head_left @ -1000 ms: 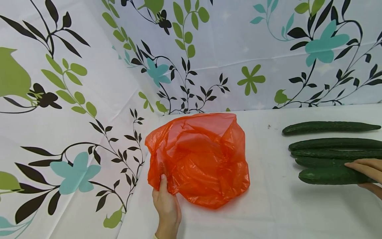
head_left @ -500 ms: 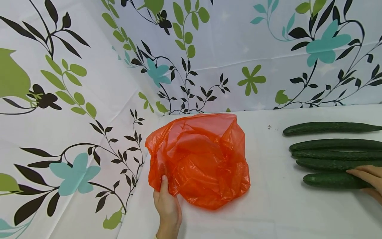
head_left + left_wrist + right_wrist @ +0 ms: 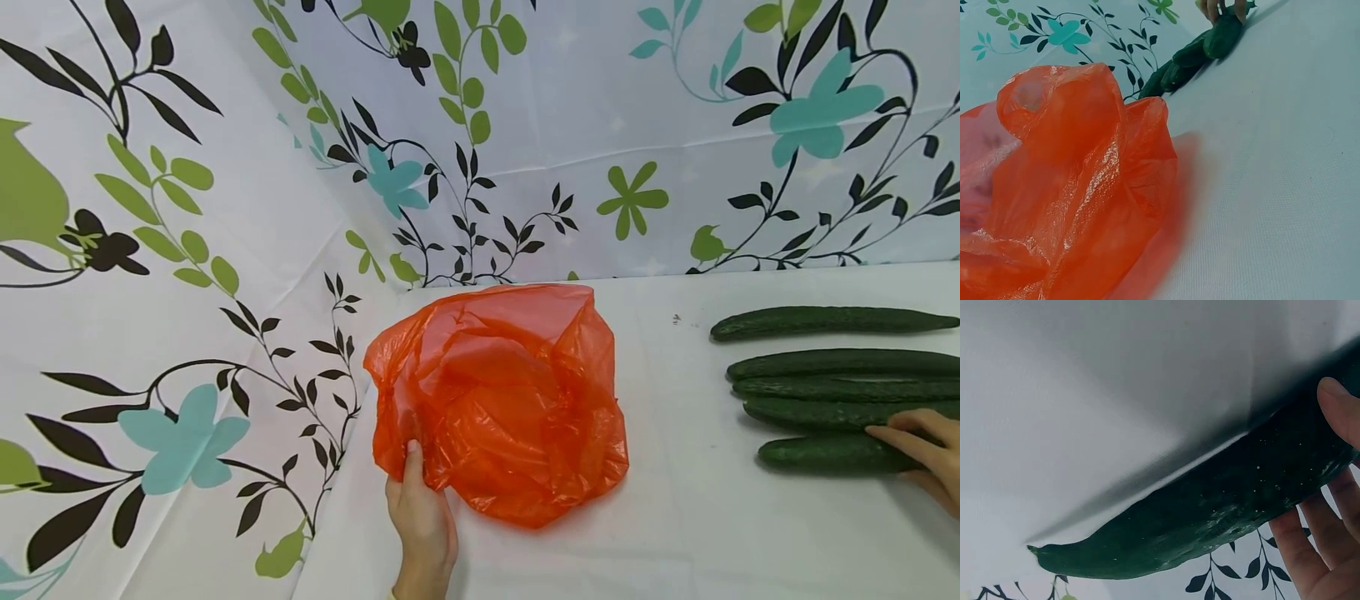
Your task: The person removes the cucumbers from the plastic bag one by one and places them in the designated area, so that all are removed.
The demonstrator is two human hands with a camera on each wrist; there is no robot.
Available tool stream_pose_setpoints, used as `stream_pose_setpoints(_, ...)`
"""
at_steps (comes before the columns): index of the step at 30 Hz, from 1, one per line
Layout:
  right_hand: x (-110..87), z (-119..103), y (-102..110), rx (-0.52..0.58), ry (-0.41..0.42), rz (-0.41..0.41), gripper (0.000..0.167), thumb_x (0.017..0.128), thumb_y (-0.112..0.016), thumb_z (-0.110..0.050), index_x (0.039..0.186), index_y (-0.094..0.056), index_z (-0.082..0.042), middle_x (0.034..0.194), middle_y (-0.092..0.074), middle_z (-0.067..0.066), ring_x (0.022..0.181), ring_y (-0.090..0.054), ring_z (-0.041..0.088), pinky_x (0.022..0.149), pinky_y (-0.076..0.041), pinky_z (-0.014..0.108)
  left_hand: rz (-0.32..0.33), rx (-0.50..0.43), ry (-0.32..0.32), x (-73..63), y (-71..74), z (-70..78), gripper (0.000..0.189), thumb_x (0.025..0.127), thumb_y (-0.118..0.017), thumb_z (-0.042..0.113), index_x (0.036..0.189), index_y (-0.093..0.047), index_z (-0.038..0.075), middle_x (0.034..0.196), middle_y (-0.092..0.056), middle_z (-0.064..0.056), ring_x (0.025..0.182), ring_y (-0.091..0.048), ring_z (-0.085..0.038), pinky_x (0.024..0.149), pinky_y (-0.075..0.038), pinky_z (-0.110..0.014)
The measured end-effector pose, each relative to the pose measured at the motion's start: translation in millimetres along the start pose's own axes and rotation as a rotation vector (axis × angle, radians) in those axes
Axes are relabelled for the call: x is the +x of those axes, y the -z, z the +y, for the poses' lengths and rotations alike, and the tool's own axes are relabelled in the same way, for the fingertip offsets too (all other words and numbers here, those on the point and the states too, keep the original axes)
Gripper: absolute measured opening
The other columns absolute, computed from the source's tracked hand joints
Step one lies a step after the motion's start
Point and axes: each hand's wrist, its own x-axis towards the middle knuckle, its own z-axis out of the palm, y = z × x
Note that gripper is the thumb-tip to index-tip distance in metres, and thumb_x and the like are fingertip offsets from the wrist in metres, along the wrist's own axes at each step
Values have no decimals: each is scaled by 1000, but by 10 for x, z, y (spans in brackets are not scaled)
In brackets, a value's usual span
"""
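An orange-red plastic bag lies with its mouth spread open on the white table. My left hand holds the bag's near left edge, the thumb showing and the other fingers hidden by the film. At the right, my right hand grips the nearest cucumber, thumb on one side and fingers on the other. The right wrist view shows this dark green cucumber slightly off the surface, with a shadow beside it. Just behind it lie several more cucumbers, the closest being one cucumber beside the fingers.
The farthest cucumber lies apart from the others. White cloth covers the table. A patterned curtain hangs along the back, and another printed sheet rises at the left.
The nearest cucumber, in my right hand, has come away from the row towards me and slightly right, leaving a gap. My left hand and the bag have hardly moved.
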Motion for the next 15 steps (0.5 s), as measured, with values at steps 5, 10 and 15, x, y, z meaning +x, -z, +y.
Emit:
stream_pose_setpoints(5, 24, -29, -14, 5, 4, 37, 65, 103, -8, -58, 160, -24, -31, 92, -54, 18, 68, -58, 34, 57, -46, 43, 0, 7, -2, 15, -2, 1, 48, 110, -39, 31, 151, -28, 9, 148, -41, -5, 130, -43, -24, 105, -46, -29)
stream_pose_setpoints(10, 24, -40, -9, 13, -49, 5, 86, 102, -7, -61, 123, -66, -1, 91, -58, 17, 67, -60, 34, 55, -48, 41, -5, 16, -5, 31, -2, -8, 49, 110, -40, 33, 151, -28, 9, 148, -41, -5, 130, -44, -25, 104, -46, -28)
stream_pose_setpoints(15, 29, -54, 1, 16, -79, -22, 90, 100, -5, -62, 98, -64, 6, 89, -59, 17, 66, -61, 35, 55, -49, 44, -11, 15, -4, 31, -9, -7, 49, 110, -40, 33, 151, -28, 9, 148, -42, -5, 130, -44, -25, 104, -46, -29)
